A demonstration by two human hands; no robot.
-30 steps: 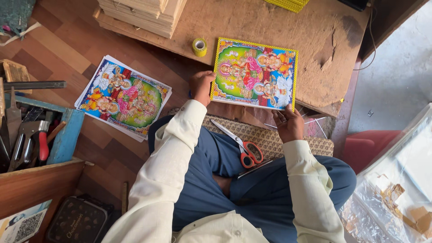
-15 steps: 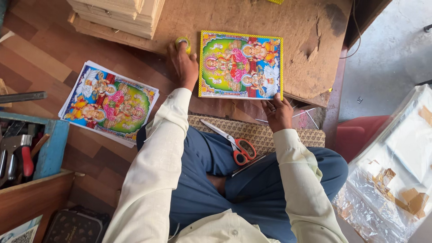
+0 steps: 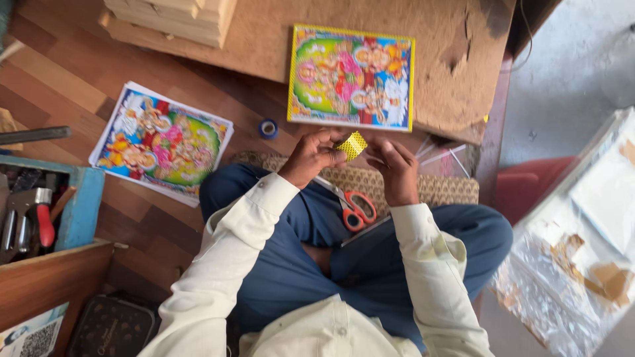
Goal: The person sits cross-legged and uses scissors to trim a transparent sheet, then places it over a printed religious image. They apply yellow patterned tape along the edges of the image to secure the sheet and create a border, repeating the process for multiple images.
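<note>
My left hand (image 3: 311, 157) holds a small yellow patterned tape roll (image 3: 351, 145) in front of me, above my crossed legs. My right hand (image 3: 391, 160) touches the same roll from the right side with its fingertips. Just beyond both hands lies a colourful picture with a yellow border (image 3: 351, 77) on a brown board (image 3: 264, 33). Red-handled scissors (image 3: 356, 207) rest on the woven mat (image 3: 423, 188) by my knee, under my hands.
A second colourful print (image 3: 161, 142) lies on the wooden floor at the left, a small blue tape roll (image 3: 268, 128) beside it. A blue tool box (image 3: 40, 208) stands far left, stacked wooden strips (image 3: 175, 16) at the top, crinkled plastic wrap (image 3: 575, 258) at the right.
My left hand picked the yellow roll off the board and brought it toward me. My right hand left the picture's lower corner and joined it at the roll.
</note>
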